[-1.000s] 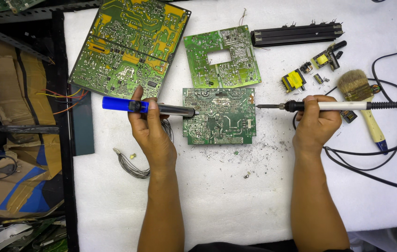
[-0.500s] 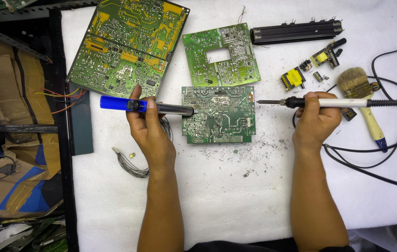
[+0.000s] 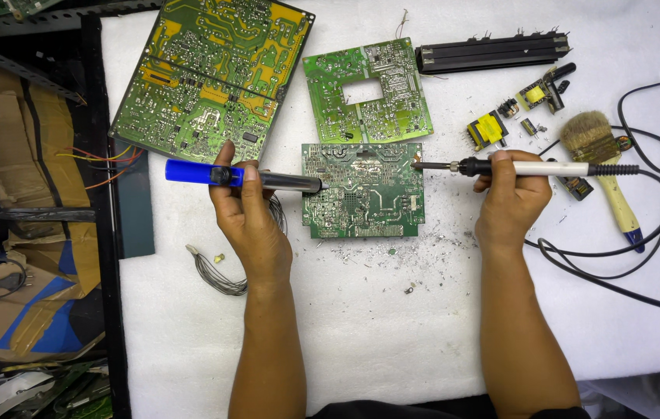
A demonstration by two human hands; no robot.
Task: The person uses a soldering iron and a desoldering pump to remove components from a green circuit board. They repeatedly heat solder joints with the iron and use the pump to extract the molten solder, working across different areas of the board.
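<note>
A small green circuit board (image 3: 363,190) lies flat on the white table cover (image 3: 392,334), solder side up, between the two hands. The left hand (image 3: 248,213) is closed around a desoldering pump (image 3: 241,176) with a blue end and a dark barrel; the pump lies level, its tip touching the board's left edge. The right hand (image 3: 510,198) is clamped on a soldering iron (image 3: 524,167) with a white handle, held level too, its metal tip resting at the board's upper right corner. The iron's black cord (image 3: 656,233) loops away over the cover to the right.

Grey crumbs of solder (image 3: 415,244) lie scattered just below the board. A bundle of thin wire (image 3: 217,275) lies near the left wrist. Just above the small board lies a second green board with a square hole (image 3: 366,93), and up to the left a large green and yellow board (image 3: 213,74). A long black heat sink (image 3: 491,52) lies at the top. Beside the right hand are small yellow transformers (image 3: 488,129) and a paintbrush (image 3: 606,167) with a pale handle.
</note>
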